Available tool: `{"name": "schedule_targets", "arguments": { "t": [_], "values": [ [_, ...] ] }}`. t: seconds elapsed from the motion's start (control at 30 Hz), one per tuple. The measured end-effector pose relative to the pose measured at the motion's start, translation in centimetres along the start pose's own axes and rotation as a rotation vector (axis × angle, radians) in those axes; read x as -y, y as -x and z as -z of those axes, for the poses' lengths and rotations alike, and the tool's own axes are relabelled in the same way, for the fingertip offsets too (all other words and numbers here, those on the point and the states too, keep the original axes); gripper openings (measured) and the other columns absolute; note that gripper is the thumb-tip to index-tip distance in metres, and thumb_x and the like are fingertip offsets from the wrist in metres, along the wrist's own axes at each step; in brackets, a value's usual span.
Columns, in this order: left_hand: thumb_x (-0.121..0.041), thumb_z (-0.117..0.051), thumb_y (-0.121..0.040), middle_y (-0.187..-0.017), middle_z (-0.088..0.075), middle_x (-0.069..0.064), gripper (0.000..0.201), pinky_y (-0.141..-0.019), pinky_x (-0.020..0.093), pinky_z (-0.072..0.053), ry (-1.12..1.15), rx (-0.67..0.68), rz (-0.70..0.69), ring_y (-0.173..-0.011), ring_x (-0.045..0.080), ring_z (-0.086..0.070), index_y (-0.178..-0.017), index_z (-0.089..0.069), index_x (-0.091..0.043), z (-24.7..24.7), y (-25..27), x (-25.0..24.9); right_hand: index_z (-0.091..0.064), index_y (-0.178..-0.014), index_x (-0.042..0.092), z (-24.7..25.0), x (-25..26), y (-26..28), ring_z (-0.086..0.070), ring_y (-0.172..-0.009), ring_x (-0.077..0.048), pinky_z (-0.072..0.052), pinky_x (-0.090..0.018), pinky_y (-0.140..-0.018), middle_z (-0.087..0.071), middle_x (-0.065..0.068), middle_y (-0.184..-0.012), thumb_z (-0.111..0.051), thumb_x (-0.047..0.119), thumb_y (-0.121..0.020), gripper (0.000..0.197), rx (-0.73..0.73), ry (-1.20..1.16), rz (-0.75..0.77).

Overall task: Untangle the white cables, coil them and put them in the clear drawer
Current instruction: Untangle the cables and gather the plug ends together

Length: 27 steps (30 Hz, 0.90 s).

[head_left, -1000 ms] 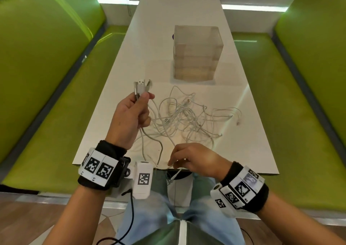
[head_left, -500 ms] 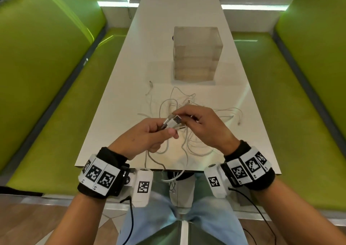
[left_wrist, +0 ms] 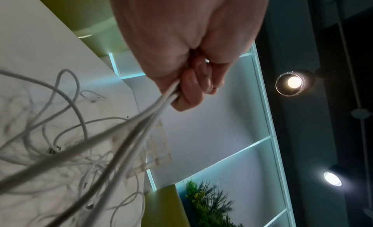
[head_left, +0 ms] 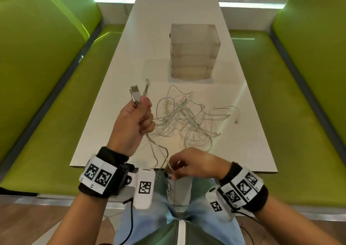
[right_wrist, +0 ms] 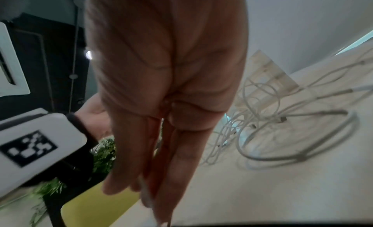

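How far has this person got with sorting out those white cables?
Hardly begun. Nothing shows inside the clear drawer unit, its drawers closed. The left hand grips one cable's plug ends; the right hand pinches that cable's strand near the table edge. The tangled cables are left to separate, coil and store.

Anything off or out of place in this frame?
Only the expected mess: the white cables lie in a loose tangle on the table, some strands trailing over its near edge. The left hand grips two plug ends, the right hand pinches one strand. The clear drawer unit stands upright and shut.
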<state>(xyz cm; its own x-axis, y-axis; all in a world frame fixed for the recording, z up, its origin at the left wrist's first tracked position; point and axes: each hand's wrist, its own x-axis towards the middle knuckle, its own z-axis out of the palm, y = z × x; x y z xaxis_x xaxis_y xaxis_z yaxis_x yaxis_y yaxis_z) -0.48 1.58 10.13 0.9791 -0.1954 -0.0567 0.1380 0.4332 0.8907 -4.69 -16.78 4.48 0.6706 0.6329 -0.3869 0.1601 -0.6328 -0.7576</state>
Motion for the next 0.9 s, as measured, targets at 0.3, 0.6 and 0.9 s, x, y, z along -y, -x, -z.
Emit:
{"name": "schedule_targets", "arguments": {
  "t": [0.3, 0.6, 0.9],
  "values": [
    [-0.012, -0.037, -0.098, -0.067, -0.057, -0.003, 0.018, -0.048, 0.016, -0.032, -0.076, 0.142, 0.011, -0.048, 0.004, -0.036, -0.089, -0.052, -0.01, -0.1, 0.2, 0.3, -0.069, -0.097, 0.012, 4.9, -2.2, 4.1, -0.067, -0.078, -0.021, -0.057, -0.027, -0.067, -0.071, -0.004, -0.094, -0.064, 0.007, -0.086, 0.013, -0.429, -0.218, -0.099],
    [-0.014, -0.04, -0.097, -0.068, -0.064, 0.002, 0.026, -0.05, 0.017, -0.035, -0.058, 0.104, -0.019, -0.05, 0.006, -0.041, -0.085, -0.064, -0.012, -0.7, 0.0, 1.2, -0.067, -0.094, 0.01, 5.9, -8.7, 2.0, -0.058, -0.085, -0.02, -0.042, -0.027, -0.073, -0.066, -0.008, -0.094, -0.073, 0.018, -0.079, 0.018, -0.609, 0.131, -0.472],
    [-0.017, -0.044, -0.089, -0.064, -0.063, 0.0, 0.016, -0.049, 0.016, -0.034, -0.087, 0.089, 0.008, -0.047, 0.005, -0.039, -0.088, -0.055, -0.007, -0.8, 0.3, 1.1, -0.046, -0.118, 0.024, 5.1, -7.6, 2.0, -0.067, -0.069, -0.031, -0.056, -0.043, -0.071, -0.067, -0.019, -0.073, -0.053, 0.001, -0.087, 0.039, -0.742, -0.138, -0.302]
  ]
}}
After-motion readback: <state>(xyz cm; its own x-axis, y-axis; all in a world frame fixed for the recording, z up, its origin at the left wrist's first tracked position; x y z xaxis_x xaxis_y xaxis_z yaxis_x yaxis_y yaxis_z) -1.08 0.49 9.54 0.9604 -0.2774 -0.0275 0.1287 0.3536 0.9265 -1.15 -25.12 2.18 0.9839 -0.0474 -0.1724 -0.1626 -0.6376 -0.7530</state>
